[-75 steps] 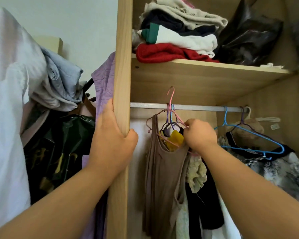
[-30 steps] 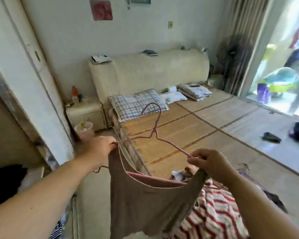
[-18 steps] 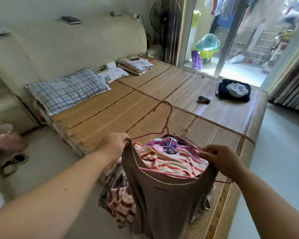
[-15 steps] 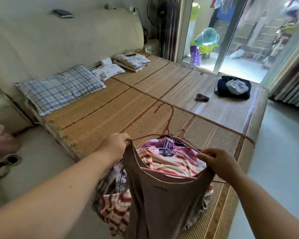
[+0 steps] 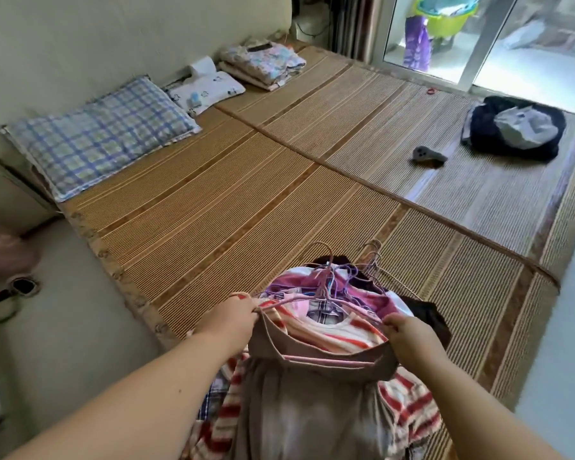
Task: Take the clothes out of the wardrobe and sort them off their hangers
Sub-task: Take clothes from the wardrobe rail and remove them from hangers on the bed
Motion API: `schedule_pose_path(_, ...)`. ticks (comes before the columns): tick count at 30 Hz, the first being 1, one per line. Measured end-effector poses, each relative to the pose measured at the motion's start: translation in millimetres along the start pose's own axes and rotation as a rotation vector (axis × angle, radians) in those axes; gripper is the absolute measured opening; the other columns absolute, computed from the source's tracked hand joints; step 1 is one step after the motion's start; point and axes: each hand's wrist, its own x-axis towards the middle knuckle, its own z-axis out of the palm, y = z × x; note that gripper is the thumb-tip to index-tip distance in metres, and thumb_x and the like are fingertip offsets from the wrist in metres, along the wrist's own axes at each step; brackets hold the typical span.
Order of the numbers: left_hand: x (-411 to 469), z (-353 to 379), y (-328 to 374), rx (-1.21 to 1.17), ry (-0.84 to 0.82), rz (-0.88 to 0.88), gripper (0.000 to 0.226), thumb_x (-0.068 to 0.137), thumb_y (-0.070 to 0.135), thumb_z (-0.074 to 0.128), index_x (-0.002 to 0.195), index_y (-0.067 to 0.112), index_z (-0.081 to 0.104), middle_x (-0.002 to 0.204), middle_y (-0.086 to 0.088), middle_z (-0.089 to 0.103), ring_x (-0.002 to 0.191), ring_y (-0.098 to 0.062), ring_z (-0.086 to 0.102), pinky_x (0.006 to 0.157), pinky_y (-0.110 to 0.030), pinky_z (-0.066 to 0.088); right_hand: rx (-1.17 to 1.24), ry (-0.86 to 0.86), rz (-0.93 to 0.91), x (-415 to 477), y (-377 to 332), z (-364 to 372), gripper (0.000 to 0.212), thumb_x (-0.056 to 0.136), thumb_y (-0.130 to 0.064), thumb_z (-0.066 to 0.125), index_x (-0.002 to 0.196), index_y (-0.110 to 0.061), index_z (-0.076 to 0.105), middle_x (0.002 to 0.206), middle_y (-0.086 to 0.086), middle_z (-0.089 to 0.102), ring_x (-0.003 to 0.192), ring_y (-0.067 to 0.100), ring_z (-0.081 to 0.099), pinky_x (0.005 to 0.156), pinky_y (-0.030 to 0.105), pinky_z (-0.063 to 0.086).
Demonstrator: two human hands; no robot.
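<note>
Sleeveless top: a brown, thin knit one (image 5: 299, 410) on a pink wire hanger (image 5: 326, 361), held up over the near edge of the bamboo mat (image 5: 229, 210), right above the heap of clothes (image 5: 372, 300) lying on that edge with their hangers in them.
Left hand: the left hand (image 5: 233, 318) has its fingers curled tight round the hanger's left shoulder end, strap pinched in with it.
Right hand: the right hand (image 5: 409, 333) does the same at the other end, thumb and fingers closed on wire and strap together.
Long axis: the hanger runs side to side between the two hands, across the person's front.
Pointing: the hook looks to lean away, toward the far side of the mat, though it is hard to pick out from the heap's own hooks; the body of the top drops straight down, hem out of sight below.
Handling: I'd guess it is light and limp — no stiffness at all — and stretchy at the straps, so it should slide off the wire easily; the wire itself will likely flex.
Where to hold: best taken by one strap at the shoulder, the other hand keeping the hanger — pulling by the body would only stretch it.
Snag risk: the hook may catch in the tangle of hooks on the mat's edge.
</note>
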Motion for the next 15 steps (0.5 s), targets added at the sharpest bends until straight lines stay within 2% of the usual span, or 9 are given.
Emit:
schedule_pose_path(2, 4.5, 7.5, -4.0, -0.069, -0.02, -0.034, 0.028, 0.09, 0.036, 0.047, 0.118, 0.031, 0.052, 0.117, -0.003, 0.054, 0.1, -0.026, 0.055, 0.083, -0.038, 0.046, -0.01, -0.006, -0.017, 15.3, -4.7, 8.2, 0.032, 0.092, -0.026, 0.056, 0.123, -0.021, 0.06, 0.119, 0.005, 0.063, 0.108, 0.022, 0.058, 0.09, 0.032, 0.047)
schedule_pose_path(3, 3.8, 10.8, -6.6, -0.085, -0.031, -0.043, 0.038, 0.088, 0.037, 0.051, 0.125, 0.031, 0.048, 0.127, -0.004, 0.049, 0.11, -0.027, 0.053, 0.091, -0.041, 0.045, -0.017, 0.008, -0.03, 19.1, -9.7, 11.9, 0.04, 0.09, -0.025, 0.058, 0.13, -0.021, 0.054, 0.129, 0.007, 0.057, 0.117, 0.023, 0.053, 0.097, 0.032, 0.043)
schedule_pose_path(6, -10.2, 12.8, -17.1, -0.065, -0.073, -0.082, 0.068, 0.087, 0.042, 0.055, 0.146, 0.027, 0.025, 0.155, -0.004, 0.02, 0.139, -0.026, 0.026, 0.111, -0.046, 0.03, -0.037, -0.017, -0.091, 16.6, -35.3, 21.3, 0.06, 0.085, -0.023, 0.062, 0.141, -0.023, 0.042, 0.146, 0.006, 0.039, 0.132, 0.023, 0.038, 0.105, 0.032, 0.033)
schedule_pose_path(8, -27.2, 4.5, -29.0, -0.067, -0.074, -0.109, 0.074, 0.088, 0.045, 0.054, 0.149, 0.028, 0.016, 0.159, -0.001, 0.009, 0.144, -0.024, 0.014, 0.115, -0.048, 0.021, -0.061, -0.08, -0.17, 6.6, -63.6, 29.1, 0.064, 0.085, -0.028, 0.061, 0.144, -0.025, 0.037, 0.15, 0.006, 0.032, 0.134, 0.023, 0.036, 0.106, 0.033, 0.035)
schedule_pose_path(10, -48.1, -8.3, -43.4, -0.066, -0.051, -0.129, 0.076, 0.088, 0.047, 0.052, 0.15, 0.029, 0.013, 0.159, 0.0, 0.006, 0.145, -0.023, 0.009, 0.116, -0.047, 0.017, -0.083, -0.133, -0.271, -8.8, -98.9, 34.7, 0.063, 0.087, -0.038, 0.058, 0.145, -0.029, 0.033, 0.153, 0.004, 0.027, 0.134, 0.023, 0.037, 0.106, 0.035, 0.036)
schedule_pose_path(15, -122.5, -59.1, -97.7, -0.124, 0.089, -0.214, 0.074, 0.09, 0.044, 0.052, 0.151, 0.029, 0.014, 0.159, 0.001, 0.005, 0.144, -0.023, 0.015, 0.115, -0.039, 0.02, -0.164, -0.252, -0.628, -62.8, -218.9, 49.7, 0.064, 0.09, -0.037, 0.055, 0.145, -0.041, 0.023, 0.156, -0.003, 0.017, 0.129, 0.018, 0.043, 0.106, 0.036, 0.037)
